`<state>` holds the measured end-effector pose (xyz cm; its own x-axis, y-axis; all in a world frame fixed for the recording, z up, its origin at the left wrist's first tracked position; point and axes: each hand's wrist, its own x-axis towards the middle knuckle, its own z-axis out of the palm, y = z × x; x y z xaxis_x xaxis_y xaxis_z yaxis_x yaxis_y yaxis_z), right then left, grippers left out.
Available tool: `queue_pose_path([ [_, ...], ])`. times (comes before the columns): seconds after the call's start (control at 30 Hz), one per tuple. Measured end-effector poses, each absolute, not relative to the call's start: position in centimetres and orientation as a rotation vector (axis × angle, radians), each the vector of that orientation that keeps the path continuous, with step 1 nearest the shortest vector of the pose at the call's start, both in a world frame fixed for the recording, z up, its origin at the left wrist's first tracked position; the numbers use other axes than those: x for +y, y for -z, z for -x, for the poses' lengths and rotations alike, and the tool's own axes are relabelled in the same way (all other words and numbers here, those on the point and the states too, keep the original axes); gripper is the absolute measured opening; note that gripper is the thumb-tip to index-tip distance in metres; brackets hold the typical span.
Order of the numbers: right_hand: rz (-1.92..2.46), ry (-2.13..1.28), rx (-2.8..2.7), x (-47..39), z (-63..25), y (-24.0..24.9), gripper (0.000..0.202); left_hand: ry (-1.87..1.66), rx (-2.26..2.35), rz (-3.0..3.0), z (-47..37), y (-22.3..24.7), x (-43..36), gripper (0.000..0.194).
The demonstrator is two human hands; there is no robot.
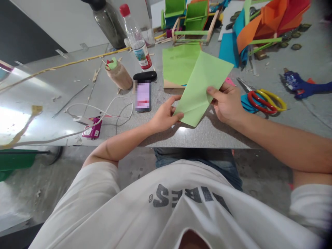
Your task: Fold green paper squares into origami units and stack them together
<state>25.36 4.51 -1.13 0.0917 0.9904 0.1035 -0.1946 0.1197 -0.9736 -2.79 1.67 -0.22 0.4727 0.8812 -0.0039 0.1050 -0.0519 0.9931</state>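
A light green sheet of paper, long and rectangular, is held at a slant above the table's front part. My left hand pinches its lower left corner, thumb on top and fingers underneath. On its right edge my right hand grips it, the thumb lying on top and the other fingers behind. Faint crease lines cross the paper's lower part. Behind it lies a stack of green paper, partly covered by the held sheet. Scissors with red and yellow handles rest just right of my right hand, on blue paper.
A phone, a black case, a jar and a red-capped bottle stand or lie left of the stack. A blue glue gun is at right. Paper-and-wood models stand at the back. A white cable loops at left.
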Motion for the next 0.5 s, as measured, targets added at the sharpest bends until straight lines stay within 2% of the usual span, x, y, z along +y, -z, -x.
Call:
queue_pose_path([
  [0.1, 1.008, -1.163, -1.088, 4.6, -25.4, 0.8, 0.063, -0.778, 0.911, -1.553, 2.9, 0.2, 1.6, 0.082],
  [0.17, 0.977, -1.14, -1.124, 4.5, -25.3, 0.5, 0.059, -0.795, 0.925, -1.604, 3.1, 0.2, 1.6, 0.076],
  [0.23, 0.91, -1.093, -1.149, 4.1, -25.5, 0.1, 0.053, -0.848, 0.949, -1.72, 3.4, 0.2, 1.7, 0.056],
  [0.3, 0.835, -0.981, -1.188, 3.2, -25.8, -0.3, 0.042, -0.93, 0.996, -1.914, 3.9, 0.2, 2.3, 0.029],
  [0.37, 0.772, -0.834, -1.344, 1.9, -26.4, -0.7, 0.028, -1.021, 1.018, -2.125, 4.7, 0.1, 3.5, 0.014],
  [0.43, 0.627, -0.76, -1.681, 0.8, -26.9, -0.9, 0.016, -1.089, 0.954, -2.293, 5.7, 0.1, 5.3, 0.02],
  [0.5, 0.319, -0.722, -2.029, 0.2, -27.1, -0.7, 0.023, -1.07, 0.863, -2.418, 6.9, 0.0, 7.3, 0.024],
])
